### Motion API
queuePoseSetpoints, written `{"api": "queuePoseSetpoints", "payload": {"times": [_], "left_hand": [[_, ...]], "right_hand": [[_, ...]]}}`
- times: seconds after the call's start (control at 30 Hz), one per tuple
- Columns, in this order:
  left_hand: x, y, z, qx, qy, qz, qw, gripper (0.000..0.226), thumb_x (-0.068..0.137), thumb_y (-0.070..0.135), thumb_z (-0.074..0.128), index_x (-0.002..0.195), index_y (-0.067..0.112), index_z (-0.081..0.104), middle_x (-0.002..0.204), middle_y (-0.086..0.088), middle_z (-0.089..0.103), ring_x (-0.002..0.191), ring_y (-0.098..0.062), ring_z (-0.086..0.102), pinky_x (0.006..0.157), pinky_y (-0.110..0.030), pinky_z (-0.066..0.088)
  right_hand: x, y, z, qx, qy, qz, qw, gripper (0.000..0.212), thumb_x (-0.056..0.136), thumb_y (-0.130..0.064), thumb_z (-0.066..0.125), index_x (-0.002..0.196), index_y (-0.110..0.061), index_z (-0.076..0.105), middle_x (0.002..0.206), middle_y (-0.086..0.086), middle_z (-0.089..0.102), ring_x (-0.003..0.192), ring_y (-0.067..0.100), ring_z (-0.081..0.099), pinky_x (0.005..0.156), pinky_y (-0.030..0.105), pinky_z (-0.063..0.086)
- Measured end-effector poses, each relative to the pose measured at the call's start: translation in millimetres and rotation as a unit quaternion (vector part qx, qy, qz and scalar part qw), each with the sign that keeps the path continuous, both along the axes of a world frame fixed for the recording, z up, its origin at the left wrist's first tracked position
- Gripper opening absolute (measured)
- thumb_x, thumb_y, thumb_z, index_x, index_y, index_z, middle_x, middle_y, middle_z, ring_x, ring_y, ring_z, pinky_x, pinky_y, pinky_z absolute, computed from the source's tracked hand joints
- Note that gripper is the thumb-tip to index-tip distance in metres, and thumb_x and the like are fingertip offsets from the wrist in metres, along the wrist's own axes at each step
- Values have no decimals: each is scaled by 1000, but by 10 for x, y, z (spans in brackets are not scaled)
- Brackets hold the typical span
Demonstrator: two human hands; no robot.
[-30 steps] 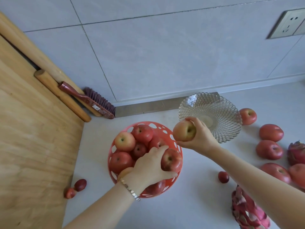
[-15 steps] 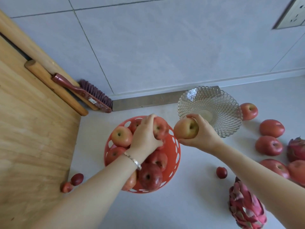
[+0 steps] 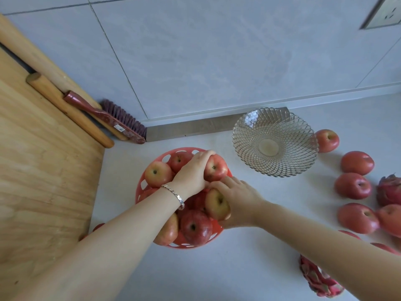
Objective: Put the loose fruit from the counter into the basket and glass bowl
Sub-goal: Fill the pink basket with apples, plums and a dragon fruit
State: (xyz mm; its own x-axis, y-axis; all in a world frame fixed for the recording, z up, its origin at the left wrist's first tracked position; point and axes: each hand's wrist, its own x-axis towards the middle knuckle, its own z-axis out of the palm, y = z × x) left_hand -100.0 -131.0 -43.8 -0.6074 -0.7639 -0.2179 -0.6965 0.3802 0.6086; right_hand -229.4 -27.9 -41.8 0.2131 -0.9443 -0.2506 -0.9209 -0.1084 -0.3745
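Red basket, piled with apples; both hands at its rim side.

Left hand (bracelet at wrist) was closed over a red apple at the basket's far edge. Right hand gripped a yellowish apple on the pile. Glass bowl stood empty just beyond; four loose apples and dragon fruit lay on the counter, well apart at right.

Wooden board at left. Rolling pin lies along its edge. Maroon brush beside pin, bristles toward wall. Metal strip at wall base. Wall socket upper right.
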Motion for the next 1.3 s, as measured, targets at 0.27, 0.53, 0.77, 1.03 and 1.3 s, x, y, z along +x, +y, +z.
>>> {"api": "queuePoseSetpoints", "payload": {"times": [0.27,0.53,0.77,1.03,1.3], "left_hand": [[-2,-5,29,11,7,9,1000,72,71,19,76,131,23,37,133,-3,42,118,-17,46,88,-16,32],[39,-55,92,125,76,66,987,52,79,15,64,127,23,47,122,5,52,119,-11,47,94,-19,34],[-82,82,35,106,73,148,981,42,91,33,54,129,20,45,127,-7,58,117,-23,53,90,-22,36],[-149,55,19,112,-25,83,990,50,96,36,42,142,19,31,145,-14,40,133,-33,36,111,-37,28],[8,303,259,64,-45,93,993,61,94,42,42,145,22,17,146,-16,29,134,-34,33,110,-44,31]], "right_hand": [[84,14,-13,38,-45,-122,991,91,59,-47,71,134,-23,26,120,0,38,117,23,39,102,34,34],[109,40,22,66,-106,-163,979,98,70,-61,65,145,-24,12,132,3,36,126,23,38,106,38,32],[248,43,32,66,-96,-204,972,98,73,-54,64,147,-27,7,137,7,32,129,25,35,107,37,33],[268,142,14,51,-84,-199,975,95,73,-52,64,146,-24,10,132,5,41,124,25,39,103,36,34],[238,94,149,75,-86,-198,974,85,84,-58,49,148,-19,8,141,11,39,132,29,33,106,42,32]]}}
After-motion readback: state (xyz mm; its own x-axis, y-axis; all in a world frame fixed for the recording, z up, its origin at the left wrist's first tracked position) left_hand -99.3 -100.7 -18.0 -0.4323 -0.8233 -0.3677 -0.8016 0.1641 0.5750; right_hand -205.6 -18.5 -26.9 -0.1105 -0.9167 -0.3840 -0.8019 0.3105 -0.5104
